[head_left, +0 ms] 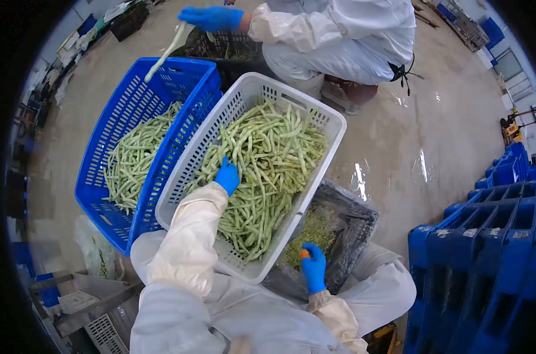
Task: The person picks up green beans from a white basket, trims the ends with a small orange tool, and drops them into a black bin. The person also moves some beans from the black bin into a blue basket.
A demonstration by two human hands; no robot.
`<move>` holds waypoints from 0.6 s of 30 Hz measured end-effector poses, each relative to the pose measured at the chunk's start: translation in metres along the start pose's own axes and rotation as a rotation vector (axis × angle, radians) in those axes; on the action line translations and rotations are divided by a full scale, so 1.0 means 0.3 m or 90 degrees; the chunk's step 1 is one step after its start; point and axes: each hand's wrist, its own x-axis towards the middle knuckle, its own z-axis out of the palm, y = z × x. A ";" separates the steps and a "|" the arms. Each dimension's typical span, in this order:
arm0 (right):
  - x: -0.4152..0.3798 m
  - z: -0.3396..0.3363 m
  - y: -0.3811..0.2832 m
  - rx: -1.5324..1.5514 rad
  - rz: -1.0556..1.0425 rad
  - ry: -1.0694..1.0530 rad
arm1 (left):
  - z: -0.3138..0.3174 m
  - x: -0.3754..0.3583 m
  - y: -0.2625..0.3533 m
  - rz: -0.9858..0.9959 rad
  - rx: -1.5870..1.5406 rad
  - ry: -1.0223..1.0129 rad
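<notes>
A white perforated basket full of green beans tilts across my lap. My left hand, in a blue glove, reaches into its left side. One finger points forward over the beans; the others bend down among them, tips hidden. Right of the basket, my blue-gloved right hand is closed around a small thing with a rounded orange end; the rest of it is covered by the fingers. Below that hand sits a bin lined with dark plastic, holding green trimmings.
A blue basket with more beans stands against the white one's left side. Across from me, a seated person's gloved hand holds a long pale green bean above it. Blue crates are stacked at right. The floor is wet.
</notes>
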 end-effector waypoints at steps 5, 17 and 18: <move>-0.019 -0.007 -0.116 -0.065 -0.023 -0.021 | -0.096 -0.092 -0.007 0.035 -0.036 0.034; -0.102 -0.014 -0.334 0.090 -0.255 -0.128 | -0.545 -0.407 0.197 -0.296 -1.934 0.185; -0.111 -0.022 -0.334 0.088 -0.256 -0.122 | -0.561 -0.409 0.255 -0.269 -1.960 0.157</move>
